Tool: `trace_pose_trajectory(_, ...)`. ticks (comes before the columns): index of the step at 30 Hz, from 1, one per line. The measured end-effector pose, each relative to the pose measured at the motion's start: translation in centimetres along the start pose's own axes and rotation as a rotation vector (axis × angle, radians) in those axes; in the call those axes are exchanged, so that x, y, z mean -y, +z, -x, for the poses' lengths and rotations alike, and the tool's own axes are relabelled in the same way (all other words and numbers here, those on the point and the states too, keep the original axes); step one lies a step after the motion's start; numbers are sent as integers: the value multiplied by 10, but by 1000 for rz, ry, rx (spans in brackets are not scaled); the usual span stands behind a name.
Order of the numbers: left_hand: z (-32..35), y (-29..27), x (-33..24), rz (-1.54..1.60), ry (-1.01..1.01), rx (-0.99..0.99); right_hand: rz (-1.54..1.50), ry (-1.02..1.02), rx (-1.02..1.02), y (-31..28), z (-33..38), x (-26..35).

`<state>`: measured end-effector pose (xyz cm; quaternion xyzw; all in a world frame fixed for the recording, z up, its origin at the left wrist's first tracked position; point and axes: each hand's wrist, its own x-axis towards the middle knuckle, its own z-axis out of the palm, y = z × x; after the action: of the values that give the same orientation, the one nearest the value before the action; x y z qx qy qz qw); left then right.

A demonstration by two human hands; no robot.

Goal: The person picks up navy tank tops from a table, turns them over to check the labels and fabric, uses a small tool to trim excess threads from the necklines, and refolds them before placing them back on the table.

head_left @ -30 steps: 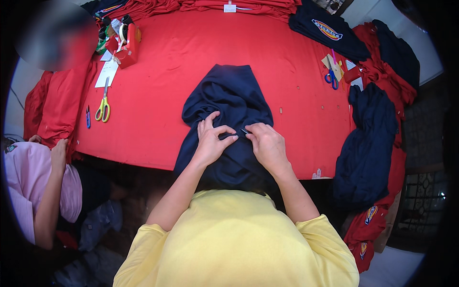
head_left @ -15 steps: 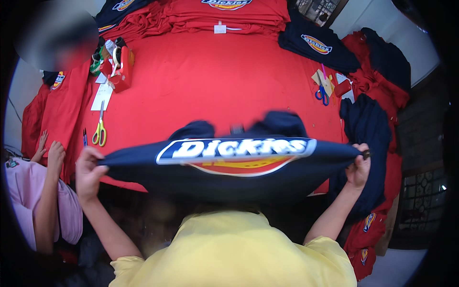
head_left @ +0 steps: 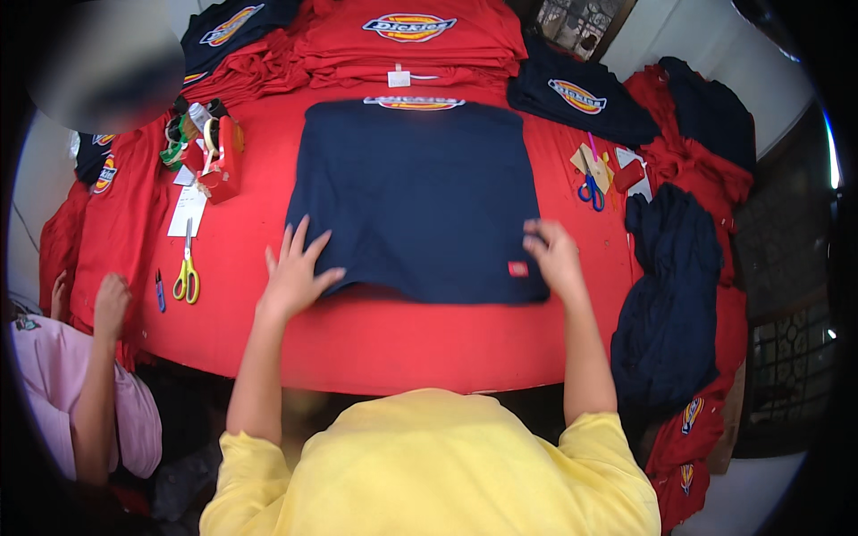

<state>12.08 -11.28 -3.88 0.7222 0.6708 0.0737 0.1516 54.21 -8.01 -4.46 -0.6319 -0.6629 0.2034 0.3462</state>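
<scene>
Navy T-shirt (head_left: 416, 196) lies spread flat, seemingly back side up, in the middle of the red tabletop (head_left: 375, 335), its hem toward the near edge and its collar end toward the far edge, where a strip of printed logo peeks out. The left hand (head_left: 293, 277) presses flat on the shirt's near left corner with its fingers fanned apart, holding nothing. The right hand (head_left: 556, 255) rests on the near right edge of the shirt, just above a small red label (head_left: 517, 268) sewn near the hem; its fingers look curled together on the fabric, though whether they pinch it is hard to tell from this angle. Along the far edge of the tabletop sits a stack of folded red T-shirts (head_left: 411, 40), with a folded navy shirt (head_left: 576, 98) at the far right corner. Yellow-handled scissors (head_left: 186, 268) lie near the left edge, beside a white paper slip (head_left: 186, 210) and a red tape dispenser (head_left: 221, 161). Blue-handled scissors (head_left: 590, 189) lie by the right edge. A heap of navy garments (head_left: 670, 304) hangs off the right side. At the left edge another person's hand (head_left: 112, 299) rests on red cloth.
</scene>
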Motion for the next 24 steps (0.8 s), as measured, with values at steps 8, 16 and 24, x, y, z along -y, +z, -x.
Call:
trace_pose_trajectory(8,92,46,61,348,-75,-309,87,165,-243,-2,131,-41)
trace_pose_trajectory(16,39,46,72,695,-117,-419,-80,104,-215,-10,70,-64)
trace_pose_trajectory(24,14,62,57,199,-231,-535,269,105,-361,15,54,-70)
